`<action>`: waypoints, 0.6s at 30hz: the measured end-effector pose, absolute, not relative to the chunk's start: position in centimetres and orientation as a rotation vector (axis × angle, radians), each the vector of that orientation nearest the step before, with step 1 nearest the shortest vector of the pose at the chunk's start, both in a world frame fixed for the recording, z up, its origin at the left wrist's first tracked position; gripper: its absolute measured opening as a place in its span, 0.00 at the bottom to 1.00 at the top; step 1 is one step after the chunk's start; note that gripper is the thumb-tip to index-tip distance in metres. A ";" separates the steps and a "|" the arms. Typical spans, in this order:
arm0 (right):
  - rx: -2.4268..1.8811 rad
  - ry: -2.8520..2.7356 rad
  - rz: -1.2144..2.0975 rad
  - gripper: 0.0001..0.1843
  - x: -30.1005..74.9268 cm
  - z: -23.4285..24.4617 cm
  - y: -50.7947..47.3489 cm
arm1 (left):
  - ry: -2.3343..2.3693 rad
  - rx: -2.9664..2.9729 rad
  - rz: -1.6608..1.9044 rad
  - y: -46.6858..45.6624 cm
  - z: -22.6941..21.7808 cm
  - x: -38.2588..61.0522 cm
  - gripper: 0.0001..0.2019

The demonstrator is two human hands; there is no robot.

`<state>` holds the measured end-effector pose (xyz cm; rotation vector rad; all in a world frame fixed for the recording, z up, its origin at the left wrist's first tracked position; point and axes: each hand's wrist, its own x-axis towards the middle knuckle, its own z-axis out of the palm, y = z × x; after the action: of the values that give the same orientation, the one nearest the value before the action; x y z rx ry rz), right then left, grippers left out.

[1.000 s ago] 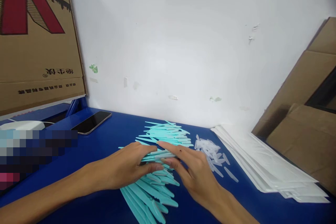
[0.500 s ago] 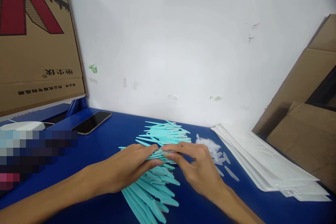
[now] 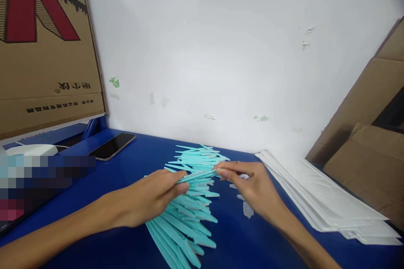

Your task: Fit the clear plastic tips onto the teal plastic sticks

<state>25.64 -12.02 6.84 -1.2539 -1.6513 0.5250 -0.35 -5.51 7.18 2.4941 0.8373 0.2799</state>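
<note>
A small bundle of slim turquoise eyebrow razors (image 3: 201, 175) spans the gap between my hands, above the blue table. My left hand (image 3: 148, 197) is closed around the left end, thumb below and fingers above. At the other end, my right hand (image 3: 257, 183) pinches the tips between thumb and forefinger. Below the bundle lies a fanned heap of the same razors (image 3: 181, 229), partly behind my left hand. Another loose heap of razors (image 3: 195, 157) is farther back. Translucent blade covers (image 3: 248, 209) lie partly hidden under my right hand.
White plastic envelopes (image 3: 325, 201) are stacked on the right of the blue table (image 3: 268, 243). A phone (image 3: 112, 146) lies at the back left. Cardboard boxes (image 3: 53, 67) stand at left and right (image 3: 362, 159), with a white wall (image 3: 205, 50) behind.
My right hand has moved right and slightly up, away from my left hand, so more of the bundle shows between them. It now covers most of the translucent covers.
</note>
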 end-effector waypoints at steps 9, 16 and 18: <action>-1.245 -1.581 0.579 0.12 28.5 6.4 -11.1 | 0.730 2.487 0.367 -4.3 6.9 -0.2 0.28; -1.199 -1.671 0.555 0.09 26.6 5.6 -11.4 | 0.754 2.513 0.373 -4.3 6.4 -0.1 0.26; -1.179 -1.708 0.549 0.09 26.4 5.6 -11.4 | 0.744 2.497 0.378 -4.3 6.3 -0.1 0.26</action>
<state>26.38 -11.37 5.55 -1.1793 -1.7078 0.5494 -0.09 -4.29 6.34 2.4966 0.7436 0.3783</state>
